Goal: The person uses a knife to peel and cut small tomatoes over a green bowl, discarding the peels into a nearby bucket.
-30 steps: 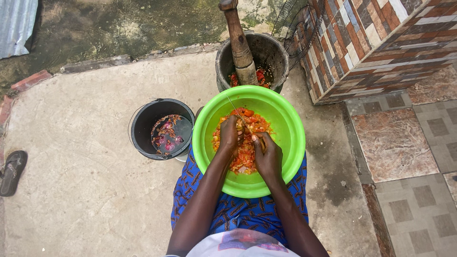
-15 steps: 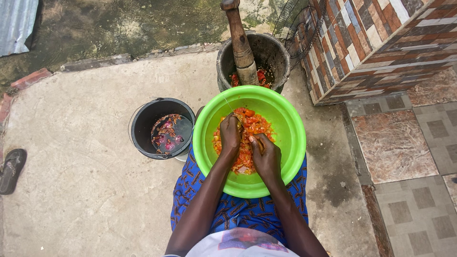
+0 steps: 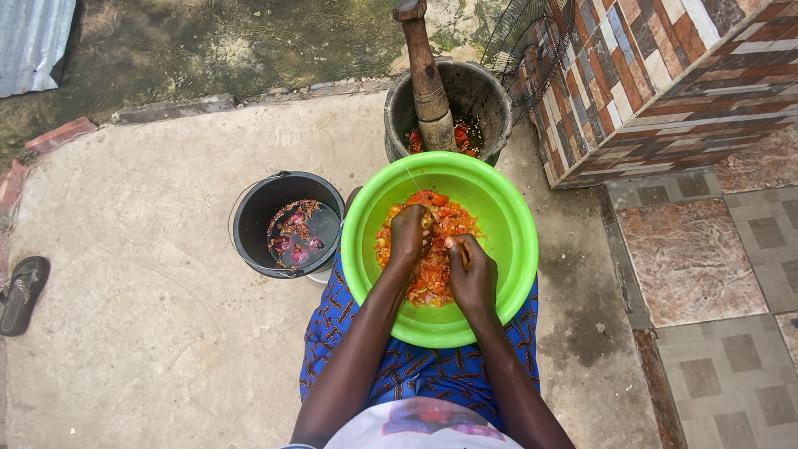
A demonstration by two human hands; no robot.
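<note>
Two hands work inside a green bowl that rests on the person's lap, over blue patterned cloth. Left hand: clenched around a small piece of vegetable, held just above the heap; the piece itself is mostly hidden by the fingers. Right hand: closed on the handle of a knife, thin blade slanting up and to the left past the left hand's fingers, tip over the far side of the heap. Chopped tomato and pepper, red and orange, lies in the middle of the bowl, directly beneath both hands and touching neither rim.

Beyond the bowl's far rim, just beside it: a dark mortar with red pieces at the bottom and a wooden pestle leaning in it. To the left of the bowl, near the knee: a black bucket holding dark water and reddish-purple peelings.

Surface: bare concrete floor, outdoors. Patterned tiles to the right, a multicoloured tiled wall at upper right, a wire fan guard against it. Wet ground along the top edge. A dark sandal at the far left.
</note>
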